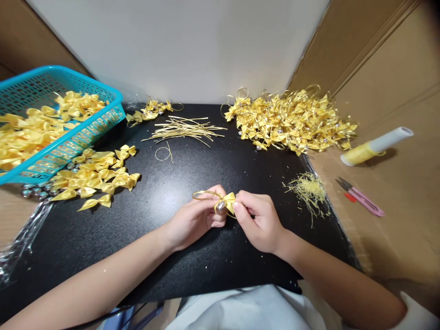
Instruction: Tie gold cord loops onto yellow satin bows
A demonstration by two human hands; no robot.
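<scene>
Above the near middle of the black table, both hands meet at a yellow ribbon bow (228, 200) with a small silver bell (220, 206) at its front. My left hand (201, 211) pinches the bow's left side, its fingers partly behind it. From that side a loop of gold cord (202, 193) sticks out to the left, and a short piece of cord shows below the bow. My right hand (258, 217) is closed, with thumb and forefinger gripping the bow's right edge. Its other fingers are curled in, and what lies inside them is hidden.
A turquoise basket (85, 133) of bows stands at left, loose bows (103, 174) and bells before it. Gold cord pieces (185, 129) lie at the back. Finished-looking bows (288, 121) heap back right, near cord scraps (309, 190), pink-handled snips (364, 200) and a ribbon-wrapped tube (378, 145).
</scene>
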